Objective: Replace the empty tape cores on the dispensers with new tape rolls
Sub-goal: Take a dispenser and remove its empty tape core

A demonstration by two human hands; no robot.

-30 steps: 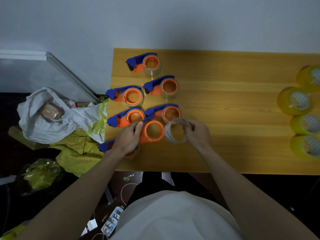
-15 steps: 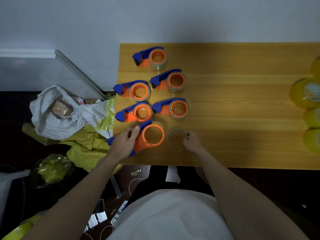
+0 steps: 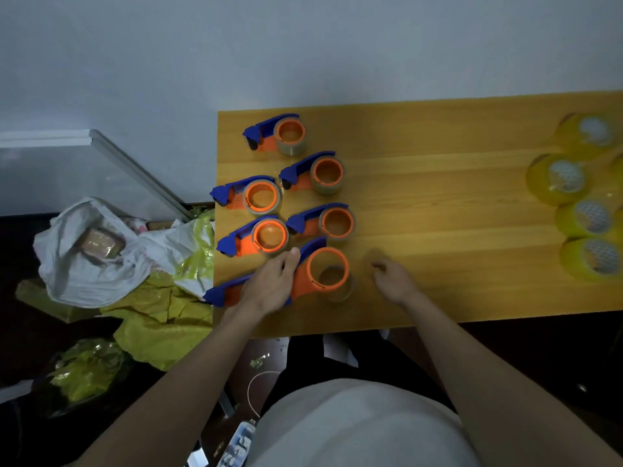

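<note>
Dispenser (image 3: 305, 281) gripped by left hand (image 3: 269, 288), empty core (image 3: 337, 284) beside it, right hand (image 3: 394, 281) fingers loosely curled, holding nothing.

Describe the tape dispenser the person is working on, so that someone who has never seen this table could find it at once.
Start at the wooden table and go to the cluster of blue and orange dispensers at its left end. The one you want is nearest the person, at the front edge. Unlike the others, the left hand grips it, and it is raised and tilted.
</note>
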